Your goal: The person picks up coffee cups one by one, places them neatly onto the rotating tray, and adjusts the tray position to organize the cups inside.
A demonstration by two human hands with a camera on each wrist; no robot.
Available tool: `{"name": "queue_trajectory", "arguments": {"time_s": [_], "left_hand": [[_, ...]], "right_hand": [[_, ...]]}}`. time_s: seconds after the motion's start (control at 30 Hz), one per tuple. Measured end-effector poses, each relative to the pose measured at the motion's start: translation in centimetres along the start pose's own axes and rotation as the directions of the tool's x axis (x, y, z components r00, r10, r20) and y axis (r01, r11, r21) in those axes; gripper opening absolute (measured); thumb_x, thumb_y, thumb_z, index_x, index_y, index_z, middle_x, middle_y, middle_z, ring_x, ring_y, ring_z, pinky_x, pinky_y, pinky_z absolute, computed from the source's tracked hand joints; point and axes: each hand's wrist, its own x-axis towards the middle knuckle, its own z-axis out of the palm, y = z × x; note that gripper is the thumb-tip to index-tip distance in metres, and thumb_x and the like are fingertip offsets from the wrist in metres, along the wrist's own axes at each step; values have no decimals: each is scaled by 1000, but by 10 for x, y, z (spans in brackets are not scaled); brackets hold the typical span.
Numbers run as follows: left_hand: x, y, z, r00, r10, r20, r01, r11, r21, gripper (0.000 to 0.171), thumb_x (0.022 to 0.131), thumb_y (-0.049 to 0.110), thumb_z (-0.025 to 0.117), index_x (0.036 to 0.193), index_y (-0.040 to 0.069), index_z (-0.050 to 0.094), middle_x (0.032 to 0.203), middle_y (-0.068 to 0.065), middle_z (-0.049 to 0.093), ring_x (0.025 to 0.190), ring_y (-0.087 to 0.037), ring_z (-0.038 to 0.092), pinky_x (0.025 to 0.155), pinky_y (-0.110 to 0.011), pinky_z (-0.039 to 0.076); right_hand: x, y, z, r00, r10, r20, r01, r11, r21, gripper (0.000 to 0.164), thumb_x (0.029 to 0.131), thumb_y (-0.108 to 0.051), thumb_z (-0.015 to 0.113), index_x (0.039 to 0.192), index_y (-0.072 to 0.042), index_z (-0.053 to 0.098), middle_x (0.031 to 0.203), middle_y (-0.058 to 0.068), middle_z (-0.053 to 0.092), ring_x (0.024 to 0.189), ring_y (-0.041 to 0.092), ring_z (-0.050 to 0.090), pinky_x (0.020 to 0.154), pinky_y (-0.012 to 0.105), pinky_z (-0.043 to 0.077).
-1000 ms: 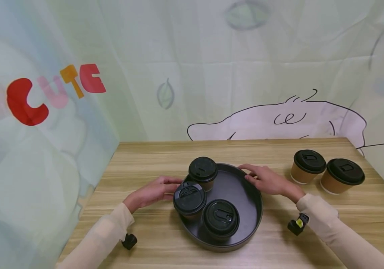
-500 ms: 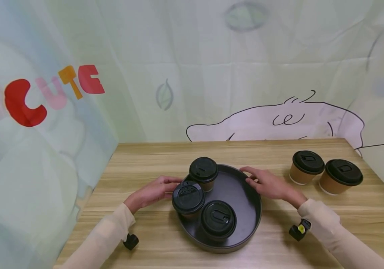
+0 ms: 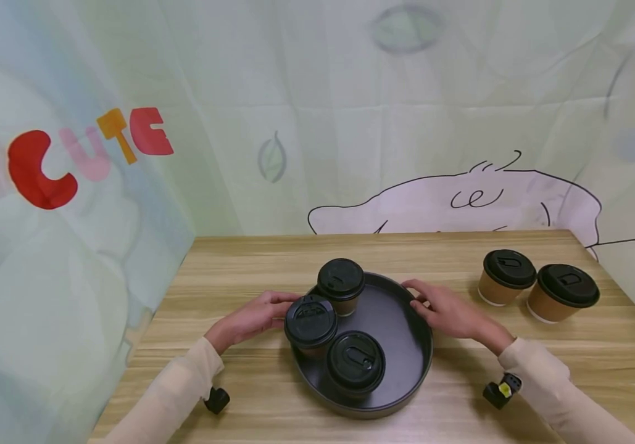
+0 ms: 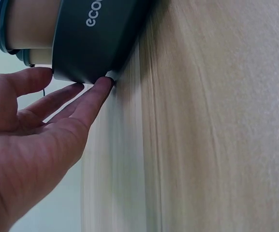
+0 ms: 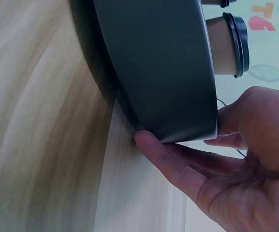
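Observation:
A round black tray (image 3: pixel 386 308) stands on the wooden table, bearing three lidded paper cups: a rear cup (image 3: pixel 341 280), a left cup (image 3: pixel 310 324) and a front cup (image 3: pixel 356 364). My left hand (image 3: pixel 253 317) holds the tray's left side, thumb at the rim and fingers against the outer wall in the left wrist view. On the opposite side, my right hand (image 3: pixel 447 308) grips the rim. In the right wrist view, the right fingers (image 5: pixel 170 162) lie along the wall down by the table, and the thumb is partly hidden behind the rim.
Two more brown cups with black lids, one nearer (image 3: pixel 561 293) and one farther back (image 3: pixel 506 277), stand side by side at the table's right. A printed curtain (image 3: pixel 239 123) hangs behind the table and along its left side.
The tray has turned clockwise: its rear cup has shifted right, the front cup left. My right hand has come slightly toward me with the rim; the left hand has hardly moved.

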Motion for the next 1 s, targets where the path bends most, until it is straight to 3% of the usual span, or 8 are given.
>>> {"name": "queue_trajectory", "arguments": {"time_s": [0.27,0.77,1.0], "left_hand": [[1,-1,0,1000,22,19,-22,1000,-20,49,102,20,47,141,-7,38,136,-18,50,116,-20,55,95,-35,48],[0,-2,2,999,18,30,-17,999,-38,47,102,21,47,141,-6,41,131,-15,55,110,-20,59,98,-39,46],[1,-1,0,999,20,41,-18,999,-42,47,102,20,47,141,-5,40,132,-16,54,111,-21,59,101,-43,43]], "right_hand": [[-9,-4,3,1000,-14,-20,14,1000,-9,38,98,-8,52,135,-4,46,115,17,64,97,25,65,71,32,54],[-28,-13,9,998,34,-61,-34,999,-5,34,96,-8,53,129,-3,47,99,10,68,84,15,64,60,24,50],[-33,-14,9,997,32,-66,-32,999,-7,35,97,-10,54,130,-6,46,100,9,69,89,16,66,66,27,52]]}}
